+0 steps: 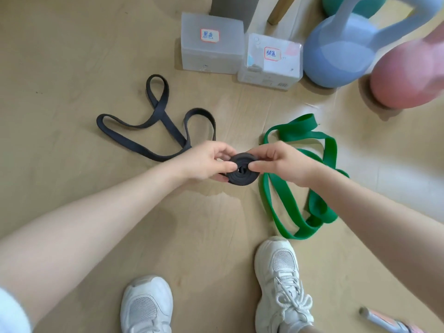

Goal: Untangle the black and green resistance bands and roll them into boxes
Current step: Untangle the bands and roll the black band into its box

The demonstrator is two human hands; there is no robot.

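A black resistance band lies in loops on the wooden floor, and one end of it is wound into a flat coil held above the floor. My left hand pinches the coil's left side and my right hand pinches its right side. The green resistance band lies apart in a loose heap under and to the right of my right hand. Two translucent boxes stand at the back, one with a black-ink label and one with a green-ink label.
A blue kettlebell and a pink kettlebell stand at the back right, beside a wooden furniture leg. My white shoes are at the bottom. A small pink and grey object lies bottom right.
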